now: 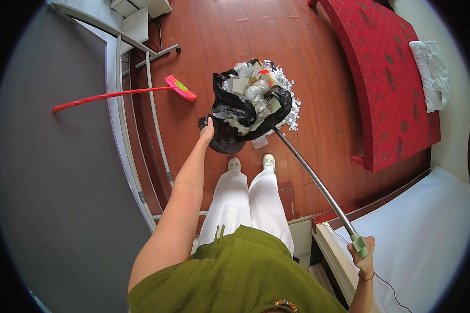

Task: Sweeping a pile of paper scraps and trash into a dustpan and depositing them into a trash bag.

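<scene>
The left hand is closed on the rim of a black garbage bag, fingers pinched on the plastic at the edge nearest the person. This grip lifts that side of the rim and holds the mouth of the bag open and facing upward.

The right hand is wrapped around the pale green grip of a long metal-handled dustpan, fingers clamped on the grip. The shaft runs diagonally from that hand to the bag, and its dark pan end sits at the bag's right rim, seemingly tilted toward the opening.

The bag stands on the red-brown wooden floor, directly in front of the person's white shoes. It is heaped above the rim with shredded white paper, clear plastic and crumpled packaging. More shredded paper lies on the floor touching the bag's right and far sides. The plastic is glossy, creased and slack.

To the left of the bag, a broom with a red handle and a pink head lies flat on the floor. To the right of the bag stands a red-covered bed, well apart.
</scene>
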`<act>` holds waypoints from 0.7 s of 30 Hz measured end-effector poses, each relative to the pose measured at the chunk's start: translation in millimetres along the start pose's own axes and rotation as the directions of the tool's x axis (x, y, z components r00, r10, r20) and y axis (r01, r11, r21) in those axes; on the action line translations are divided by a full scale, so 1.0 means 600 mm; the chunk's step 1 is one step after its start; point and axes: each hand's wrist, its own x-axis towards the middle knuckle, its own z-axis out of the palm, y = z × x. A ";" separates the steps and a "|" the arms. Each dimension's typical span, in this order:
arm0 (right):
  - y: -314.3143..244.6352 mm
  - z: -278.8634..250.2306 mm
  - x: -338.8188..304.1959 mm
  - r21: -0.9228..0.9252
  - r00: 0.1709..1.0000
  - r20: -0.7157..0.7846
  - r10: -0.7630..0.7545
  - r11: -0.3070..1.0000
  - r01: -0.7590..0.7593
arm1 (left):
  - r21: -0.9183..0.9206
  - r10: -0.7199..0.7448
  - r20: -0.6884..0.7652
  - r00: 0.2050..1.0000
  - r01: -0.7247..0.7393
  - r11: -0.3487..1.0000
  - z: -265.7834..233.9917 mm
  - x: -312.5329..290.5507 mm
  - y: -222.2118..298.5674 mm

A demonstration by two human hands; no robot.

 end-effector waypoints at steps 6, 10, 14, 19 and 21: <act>-0.064 -0.069 0.054 0.133 0.999 0.029 0.035 0.990 -0.038 | -0.083 0.005 0.012 1.000 -0.004 0.997 -0.022 0.052 0.072; -0.065 -0.097 0.063 0.161 0.990 0.133 0.046 0.985 -0.068 | 0.004 -0.020 0.019 1.000 0.020 1.000 -0.037 0.081 0.088; -0.048 -0.122 0.068 0.106 0.971 0.237 0.035 0.993 -0.061 | -0.009 -0.054 0.052 0.997 0.054 0.998 -0.020 0.079 0.122; -0.046 -0.146 0.094 0.092 0.913 0.392 -0.112 0.992 0.082 | 0.147 0.205 -0.058 0.977 -0.195 0.970 -0.006 0.042 0.173; -0.049 -0.151 0.106 0.079 0.904 0.406 -0.135 0.991 0.112 | 0.144 0.167 -0.026 0.986 -0.162 0.976 -0.004 0.017 0.212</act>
